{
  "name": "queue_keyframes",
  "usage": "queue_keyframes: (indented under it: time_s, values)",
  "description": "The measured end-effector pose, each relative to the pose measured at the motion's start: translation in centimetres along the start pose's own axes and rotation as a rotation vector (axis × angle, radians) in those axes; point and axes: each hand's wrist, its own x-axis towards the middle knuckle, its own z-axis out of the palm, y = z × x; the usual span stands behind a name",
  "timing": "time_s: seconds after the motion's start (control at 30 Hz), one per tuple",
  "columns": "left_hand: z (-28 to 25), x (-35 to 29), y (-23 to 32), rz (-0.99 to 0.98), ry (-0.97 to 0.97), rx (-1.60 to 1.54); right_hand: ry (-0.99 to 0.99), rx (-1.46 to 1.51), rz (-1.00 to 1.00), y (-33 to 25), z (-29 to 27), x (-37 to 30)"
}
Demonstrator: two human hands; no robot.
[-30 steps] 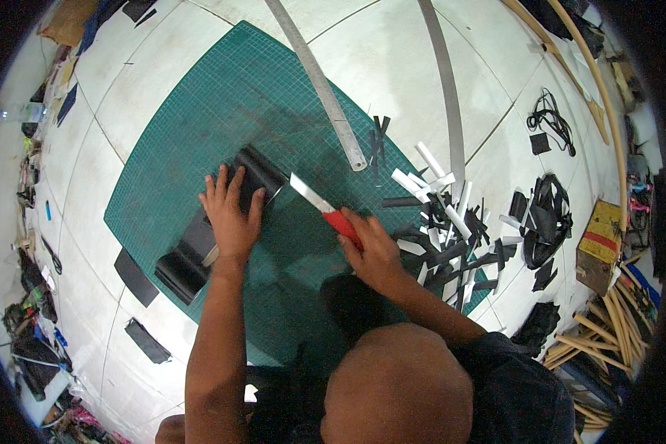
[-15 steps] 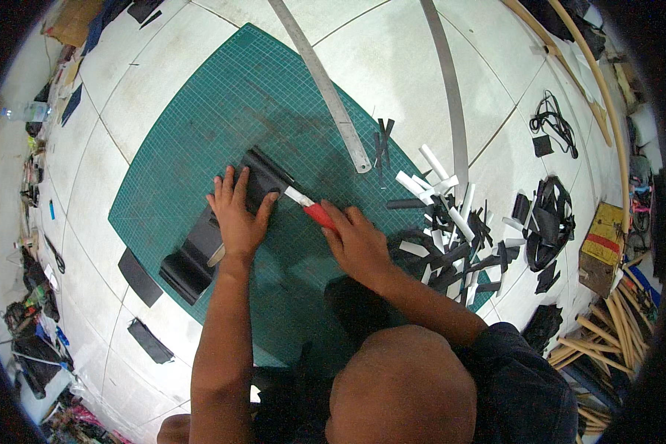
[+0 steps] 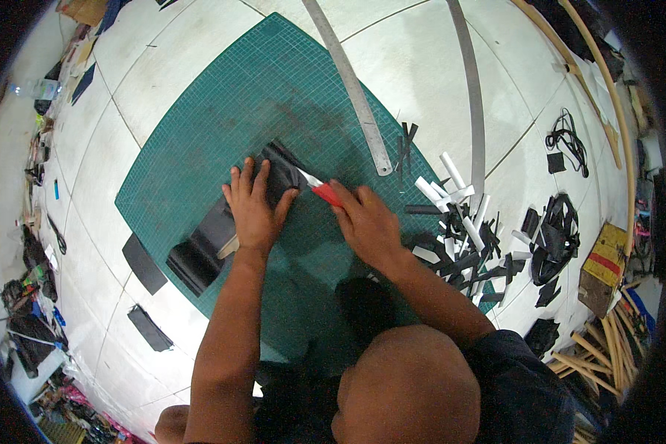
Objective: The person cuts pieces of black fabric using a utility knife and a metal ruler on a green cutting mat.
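In the head view, the left hand (image 3: 256, 213) lies spread, clasping nothing, on the black material (image 3: 213, 225) upon the green cutting mat (image 3: 233, 89); the right hand (image 3: 370, 226) grasps the red-handled knife (image 3: 326, 194), blade at the material's right-hand edge.

Floor tiles (image 3: 399, 44) brightly lit, palest at near left. Dark shadow covers the near part of the green mat (image 3: 207, 126), whose edges bow under fisheye distortion. Sheen noted on black material (image 3: 192, 264); knife blade (image 3: 309, 177) reads bright. Picture corners black. Clutter (image 3: 31, 285) along left margin soft, indistinct.
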Motion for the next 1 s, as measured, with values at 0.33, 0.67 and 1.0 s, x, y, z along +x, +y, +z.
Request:
queue_keyframes:
  time_s: [0.33,0.67,1.0]
  values:
    - [-1.3,0.4,1.4,-0.011,0.046,-0.033,0.264,0.187,0.017,-0.2,0.0,6.6]
    - [-3.0,-0.2,-0.1,-0.177,0.161,-0.498,0.055,0.356,0.235,1.2,-1.8,-2.9]
    - [-2.1,0.3,0.3,-0.064,0.104,-0.175,0.037,0.271,0.208,1.0,-0.9,-5.9]
